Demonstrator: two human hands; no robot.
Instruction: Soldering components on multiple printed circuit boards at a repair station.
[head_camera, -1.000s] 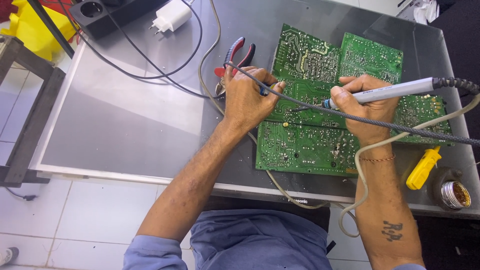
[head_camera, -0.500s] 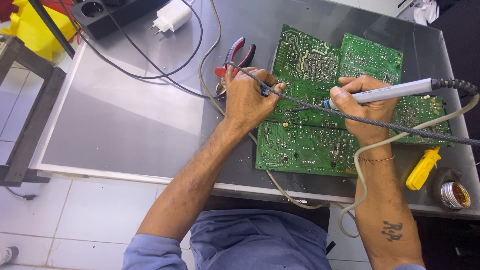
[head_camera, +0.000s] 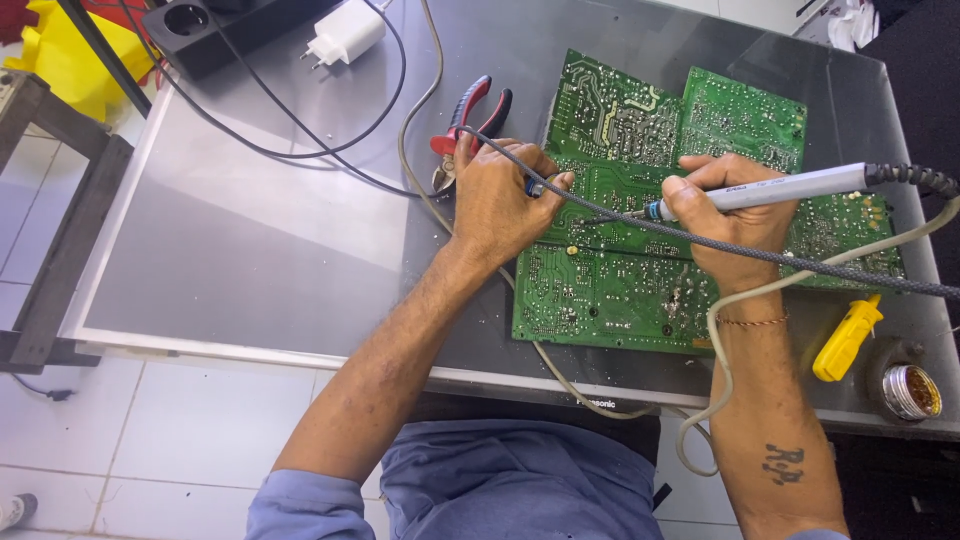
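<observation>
We hold the soldering iron in our right hand, fingers clamped round its pale barrel like a pen, the tip down on the green circuit board near its middle. Our left hand rests on the board's left edge, fingers pinched together on a small blue-tipped thing (too small to say what it is), just beside the tip.

The board lies flat on the grey worktop, solder side up, a second board tucked against its far edge. To do this joint well, we judge that the left hand should keep its weight on the board so it cannot slide, and the right wrist should stay planted on the board for a steady tip. The braided cable crosses the board under our right hand; we would keep it clear of the hot end.

The red-handled pliers lie just beyond the left hand, the yellow tool and the small tin near the right forearm, all within reach.
</observation>
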